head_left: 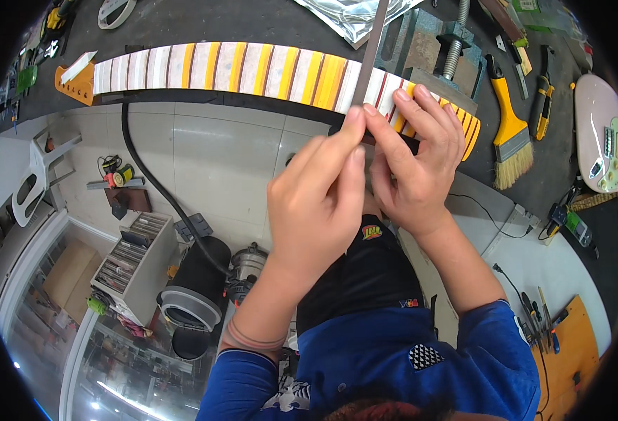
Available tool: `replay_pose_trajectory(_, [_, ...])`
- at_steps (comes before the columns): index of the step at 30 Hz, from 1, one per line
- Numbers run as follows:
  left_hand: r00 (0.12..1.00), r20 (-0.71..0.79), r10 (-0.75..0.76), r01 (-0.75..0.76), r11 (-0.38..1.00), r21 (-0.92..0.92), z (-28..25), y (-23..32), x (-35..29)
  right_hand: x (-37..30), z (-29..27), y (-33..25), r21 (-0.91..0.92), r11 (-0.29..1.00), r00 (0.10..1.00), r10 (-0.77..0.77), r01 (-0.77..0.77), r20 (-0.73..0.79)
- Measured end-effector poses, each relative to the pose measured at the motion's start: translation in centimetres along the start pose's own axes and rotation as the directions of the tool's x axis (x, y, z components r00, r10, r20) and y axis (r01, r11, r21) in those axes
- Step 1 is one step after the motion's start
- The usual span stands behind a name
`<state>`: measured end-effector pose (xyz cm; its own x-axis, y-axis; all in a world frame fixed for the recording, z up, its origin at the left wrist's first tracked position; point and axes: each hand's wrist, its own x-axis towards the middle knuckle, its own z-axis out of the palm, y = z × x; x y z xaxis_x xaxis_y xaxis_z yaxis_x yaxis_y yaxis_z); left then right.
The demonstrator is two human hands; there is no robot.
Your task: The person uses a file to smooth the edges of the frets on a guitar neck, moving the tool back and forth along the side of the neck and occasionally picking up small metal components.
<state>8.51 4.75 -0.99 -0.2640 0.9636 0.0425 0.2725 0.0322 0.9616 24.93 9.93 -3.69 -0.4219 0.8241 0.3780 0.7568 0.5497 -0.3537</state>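
Observation:
A guitar neck (256, 69) lies crosswise along the bench's near edge, its fretboard covered in white and yellow tape strips between the frets. Its orange headstock (77, 85) points left. A long, narrow metal file (371, 55) lies across the neck near its right end. My left hand (316, 203) pinches the file's near end between thumb and fingers. My right hand (418, 168) rests its outstretched fingertips on the taped neck, with the index fingertip beside the file's near end. The right thumb is largely hidden.
A vise (428, 52) stands behind the neck's right end. Farther right are a yellow-handled brush (511, 130), a yellow-and-black cutter (544, 102) and a pale guitar body (600, 133). A black hose (140, 158) hangs below the bench at left, running to a black bin (207, 270).

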Motion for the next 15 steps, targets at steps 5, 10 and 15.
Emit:
replay_pose_trajectory(5, [0.996,0.089,-0.011,-0.007,0.980,0.197,-2.7,0.2,-6.2,-0.4,-0.1,0.5,-0.019,1.000,1.000,0.000,0.000,0.013])
replay_pose_trajectory(10, [0.995,0.097,-0.025,-0.009,0.942,0.335,-3.5,1.4,-6.8,-0.3,0.0,0.1,-0.014,1.000,1.000,-0.001,0.001,0.019])
replay_pose_trajectory(15, [0.997,0.030,0.068,-0.074,0.950,0.304,0.1,1.1,0.6,0.0,0.0,0.1,-0.011,1.000,1.000,-0.002,0.002,-0.005])
